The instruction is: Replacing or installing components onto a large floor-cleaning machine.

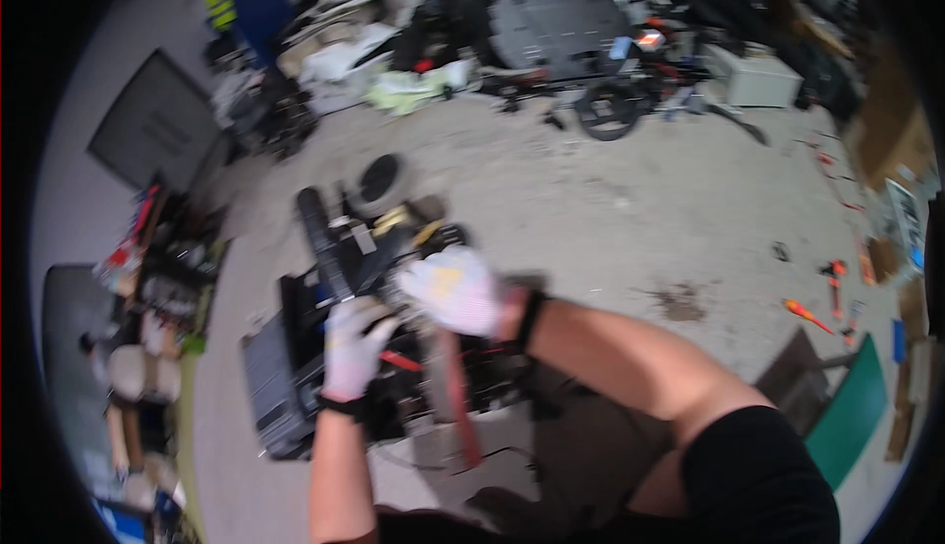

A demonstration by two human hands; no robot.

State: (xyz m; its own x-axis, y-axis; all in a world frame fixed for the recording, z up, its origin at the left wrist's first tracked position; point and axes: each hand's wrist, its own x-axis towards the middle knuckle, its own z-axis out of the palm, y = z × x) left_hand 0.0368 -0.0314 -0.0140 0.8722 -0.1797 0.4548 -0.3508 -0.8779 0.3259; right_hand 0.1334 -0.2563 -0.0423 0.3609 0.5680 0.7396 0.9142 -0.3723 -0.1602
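My left hand [354,345], in a white glove with a black wristband, is at a dark heap of machine parts on the floor. Its fingers are curled, and what they hold is hidden. Just up and right, my right hand [455,290], also gloved in white, has its fingers closed over the parts; anything inside them is blurred. A red strip [459,401] hangs below the right hand. Beside the left thumb lies a short red piece [402,360]. A long black bar-shaped part [323,239] sticks up beyond the left hand, and a grey-black casing [276,386] stands left of it.
A round white tub [382,182] with a dark top stands behind the parts. Scrap piles line the back, with a steering wheel [608,111] and a pale box [756,75]. Orange-handled tools [809,315] and a green panel [849,414] lie at right. Cluttered shelving [148,327] is at left.
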